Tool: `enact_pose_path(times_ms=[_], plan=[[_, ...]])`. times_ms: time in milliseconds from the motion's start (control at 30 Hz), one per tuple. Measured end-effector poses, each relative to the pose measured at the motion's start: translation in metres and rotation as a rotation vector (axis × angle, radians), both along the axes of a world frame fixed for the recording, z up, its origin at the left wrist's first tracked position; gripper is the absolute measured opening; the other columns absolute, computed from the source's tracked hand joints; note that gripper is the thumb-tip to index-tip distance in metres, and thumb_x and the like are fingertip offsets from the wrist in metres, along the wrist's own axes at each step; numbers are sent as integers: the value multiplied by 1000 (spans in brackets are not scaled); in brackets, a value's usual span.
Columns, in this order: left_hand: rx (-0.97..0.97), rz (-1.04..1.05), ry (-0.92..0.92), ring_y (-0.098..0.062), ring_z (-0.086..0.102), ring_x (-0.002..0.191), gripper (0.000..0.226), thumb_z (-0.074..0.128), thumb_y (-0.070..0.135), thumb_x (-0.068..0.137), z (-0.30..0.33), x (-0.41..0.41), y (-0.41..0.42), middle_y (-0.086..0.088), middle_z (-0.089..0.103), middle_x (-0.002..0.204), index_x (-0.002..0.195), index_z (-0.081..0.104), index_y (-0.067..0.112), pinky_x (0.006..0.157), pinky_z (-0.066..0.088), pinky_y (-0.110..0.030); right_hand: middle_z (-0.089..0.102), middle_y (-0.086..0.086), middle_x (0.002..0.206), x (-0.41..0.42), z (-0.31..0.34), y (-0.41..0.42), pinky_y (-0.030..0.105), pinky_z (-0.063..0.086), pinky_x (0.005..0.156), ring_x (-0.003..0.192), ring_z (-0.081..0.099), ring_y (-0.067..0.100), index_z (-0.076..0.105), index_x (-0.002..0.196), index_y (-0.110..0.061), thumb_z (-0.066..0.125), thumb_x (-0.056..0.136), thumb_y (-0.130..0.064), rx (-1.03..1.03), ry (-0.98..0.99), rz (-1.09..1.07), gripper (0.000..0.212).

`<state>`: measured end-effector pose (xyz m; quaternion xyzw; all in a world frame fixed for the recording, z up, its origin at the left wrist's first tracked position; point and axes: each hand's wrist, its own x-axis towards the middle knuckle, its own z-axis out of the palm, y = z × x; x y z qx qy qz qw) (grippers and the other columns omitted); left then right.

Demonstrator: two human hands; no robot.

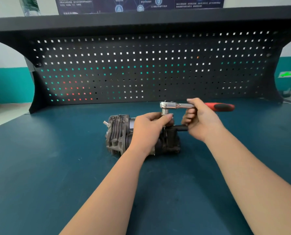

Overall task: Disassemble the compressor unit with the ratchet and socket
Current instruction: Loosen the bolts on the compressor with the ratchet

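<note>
Hands (pixel 147 128) on ratchet (pixel 192 106), compressor (pixel 119 134)

Teal workbench (pixel 56 167), black pegboard (pixel 141 68) (square holes), white-and-teal wall (pixel 7 68)

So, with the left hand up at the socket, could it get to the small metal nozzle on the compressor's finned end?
Probably yes. The left hand pinches the socket, but the nozzle juts out bare at the compressor end on that hand's side, with nothing around it; the hand must first release the socket.
</note>
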<state>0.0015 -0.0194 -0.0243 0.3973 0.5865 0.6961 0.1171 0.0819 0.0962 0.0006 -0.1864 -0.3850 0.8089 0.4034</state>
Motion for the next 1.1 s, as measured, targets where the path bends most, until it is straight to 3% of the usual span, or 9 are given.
enact_pose_path(times_ms=[100,233,333,500,667,800,867,1033,1100], plan=[[-21,59,32,1,67,71,9,71,24,82,-1,1,1,7,74,73,80,74,15,68,51,-11,32,-9,40,-2,2,-12,21,22,44,37,27,7,39,63,-22,58,88,-15,74,28,-135,33],[-26,42,91,5,54,57,18,64,37,76,7,5,2,24,63,56,63,72,28,61,42,-16,27,-7,48,2,11,-52,28,27,47,48,28,11,24,58,-23,57,80,-17,1126,-139,-748,40],[37,-1,50,8,51,47,32,49,35,88,6,4,-2,28,56,47,61,61,25,51,40,-6,21,-5,58,1,3,-80,29,30,47,53,27,14,23,63,-20,60,82,-7,1601,-6,-675,44],[-52,-133,21,-6,69,87,15,54,12,94,3,1,-4,1,74,91,94,69,12,85,52,-22,33,-7,46,11,16,-40,17,28,47,45,31,4,32,52,-22,62,83,-23,1052,-143,-593,43],[28,-89,-58,-6,70,81,7,66,7,85,0,-1,0,0,75,84,90,70,11,71,51,-12,39,-6,43,4,-3,2,20,26,46,40,32,8,49,61,-21,62,90,-23,97,101,-32,32],[37,-87,-73,-4,70,81,9,64,6,87,0,-2,0,4,75,83,92,68,12,73,50,-12,39,-8,43,-4,-7,-3,20,24,47,39,32,6,46,69,-20,60,90,-20,58,83,-41,25],[15,-111,-50,-7,70,88,12,59,8,90,1,-3,0,3,75,89,95,69,14,83,52,-17,42,-9,45,0,5,-15,21,25,44,40,35,7,45,62,-24,58,90,-12,267,100,-160,33],[-4,-37,61,5,60,61,27,57,18,93,-1,-3,-2,14,69,63,71,70,27,60,48,-14,33,-3,53,19,15,-59,25,33,50,52,34,15,32,59,-16,55,88,-17,1552,-159,-597,37],[-4,-23,77,2,58,60,32,54,22,94,0,-1,-4,14,68,62,67,70,29,61,48,-16,30,-3,55,20,8,-62,25,31,49,52,30,14,31,61,-16,55,88,-15,1715,-103,-656,37]])
